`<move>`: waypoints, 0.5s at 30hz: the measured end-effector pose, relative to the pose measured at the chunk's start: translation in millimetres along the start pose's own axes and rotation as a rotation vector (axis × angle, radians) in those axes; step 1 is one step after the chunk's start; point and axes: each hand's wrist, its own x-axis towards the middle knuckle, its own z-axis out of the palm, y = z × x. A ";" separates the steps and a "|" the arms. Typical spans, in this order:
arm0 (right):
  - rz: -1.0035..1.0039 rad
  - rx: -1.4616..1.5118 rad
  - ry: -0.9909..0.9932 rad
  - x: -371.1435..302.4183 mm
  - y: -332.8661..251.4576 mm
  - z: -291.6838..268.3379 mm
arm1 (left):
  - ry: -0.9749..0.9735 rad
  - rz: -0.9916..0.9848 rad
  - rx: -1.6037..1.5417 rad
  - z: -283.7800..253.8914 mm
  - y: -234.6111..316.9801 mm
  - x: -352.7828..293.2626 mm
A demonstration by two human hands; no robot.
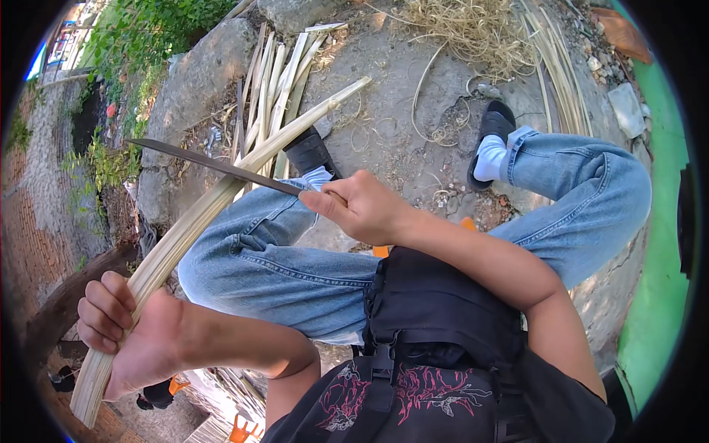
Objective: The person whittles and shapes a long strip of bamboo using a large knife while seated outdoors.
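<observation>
A long pale split strip of bamboo (183, 235) runs slantwise across my left thigh, its far end raised toward the middle. My left hand (140, 332) is closed around its near end at the lower left. In my right hand (362, 208) I grip the wooden handle of a long, dark-bladed knife (214, 164). The thumb lies along the handle by the blade. The blade crosses over the strip, touching or very close to it, beyond my knee. Whether its edge bites into the strip I cannot tell.
Several split strips (277, 85) lie beyond my left foot, beside a large rock (203, 81). Curled shavings (473, 29) heap at the far side, near another bundle of thin strips (565, 81). A green wall (653, 295) stands at the right. More strips (229, 399) lie behind my left arm.
</observation>
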 end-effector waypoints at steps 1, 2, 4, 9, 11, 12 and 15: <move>-0.040 -0.034 0.001 0.9 4.3 0.0 | -0.004 -0.007 0.001 2.3 -1.6 -1.1; 0.210 -0.032 0.038 8.9 45.7 -9.7 | 0.073 0.046 0.108 8.1 -3.2 -0.4; 0.448 -0.036 0.079 21.6 98.8 -19.4 | 0.154 0.109 0.203 14.0 -8.4 -0.5; 0.100 -0.059 0.074 14.8 36.7 0.5 | 0.230 0.132 0.256 15.7 -9.5 -1.5; 0.072 -0.013 0.099 13.7 51.9 2.5 | 0.226 0.123 0.266 22.2 -7.9 -2.1; 0.036 0.031 0.121 15.6 64.4 4.0 | 0.224 0.118 0.266 19.2 -7.1 -0.1; 0.333 -0.097 0.162 25.0 119.5 -26.7 | 0.255 0.096 0.248 8.9 -14.1 -0.9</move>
